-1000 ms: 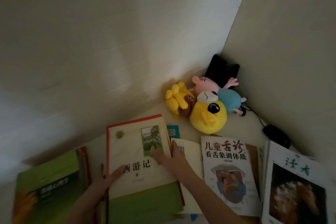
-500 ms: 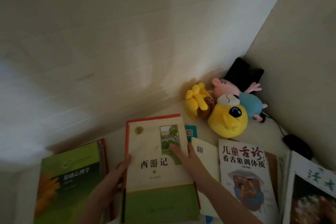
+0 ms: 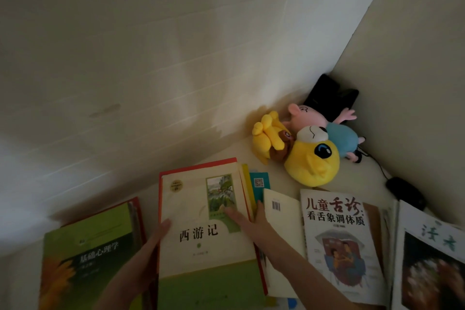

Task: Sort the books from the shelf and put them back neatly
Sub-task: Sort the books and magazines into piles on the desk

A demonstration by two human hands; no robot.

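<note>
A cream-and-green book [image 3: 201, 234] with a small landscape picture lies face up on a red-edged book in the middle of the pale surface. My left hand [image 3: 148, 257] grips its left edge, thumb on the cover. At its right edge my right hand [image 3: 254, 224] grips it, thumb across the cover and fingers over the side. A green book with a sunflower [image 3: 83, 254] lies to the left. To the right lie a white book with a barcode [image 3: 281, 229], a red-titled book [image 3: 337, 246] and a magazine [image 3: 432, 259].
A yellow plush toy [image 3: 309, 158] and a pink pig plush [image 3: 317, 118] sit in the far corner against a black object [image 3: 329, 98]. A black mouse [image 3: 405, 191] with its cable lies by the right wall. A teal book [image 3: 260, 181] pokes out behind the stack.
The view has swung, so everything sits further right in the frame. Both hands keep their hold on the cream-and-green book, which has barely shifted on the stack.
</note>
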